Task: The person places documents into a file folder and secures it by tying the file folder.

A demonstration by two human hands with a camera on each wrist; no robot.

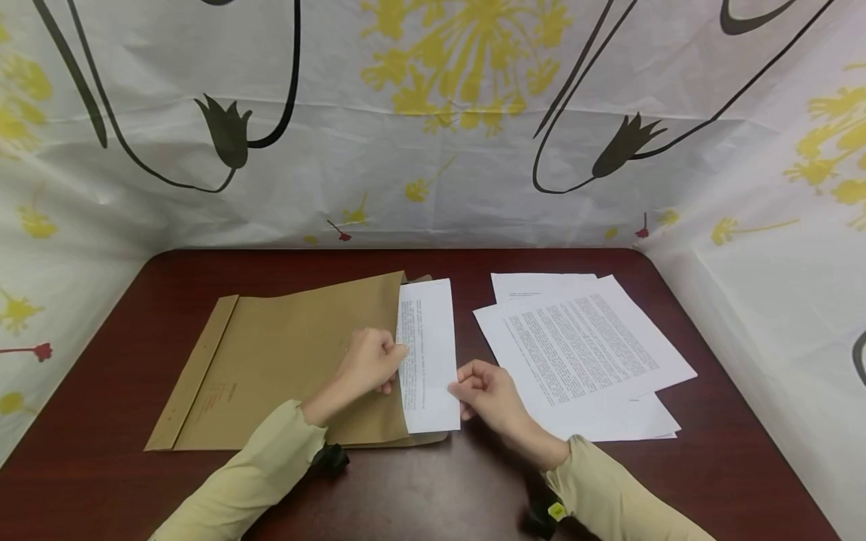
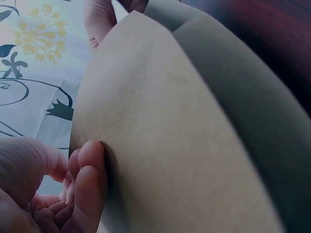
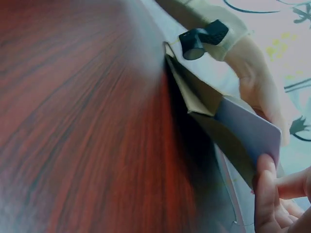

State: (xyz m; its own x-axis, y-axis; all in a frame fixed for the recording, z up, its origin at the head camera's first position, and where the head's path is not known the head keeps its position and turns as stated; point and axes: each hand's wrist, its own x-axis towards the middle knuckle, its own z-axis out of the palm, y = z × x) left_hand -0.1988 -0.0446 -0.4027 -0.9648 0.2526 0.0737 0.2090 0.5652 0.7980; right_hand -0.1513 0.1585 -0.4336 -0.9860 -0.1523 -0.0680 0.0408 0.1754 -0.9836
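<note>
A brown paper envelope [image 1: 291,338] lies flat with its mouth facing right. Out of the mouth sticks a strip of white printed paper [image 1: 433,361]; the rest is hidden inside. My left hand [image 1: 368,361] pinches the top layer of the envelope at the mouth's edge, fingers beneath and thumb above. In the left wrist view that brown layer [image 2: 146,97] is lifted off the lower one. My right hand [image 1: 497,402] pinches the paper's outer edge between thumb and fingers. The right wrist view shows the paper [image 3: 250,128] between the envelope's layers, held by my right fingers [image 3: 265,179].
To the right, several loose printed sheets [image 1: 582,346] overlap at angles on the dark red-brown table [image 1: 379,496]. A white curtain [image 1: 433,188] with flower patterns hangs behind and at the sides. Each wrist wears a dark camera [image 3: 194,46].
</note>
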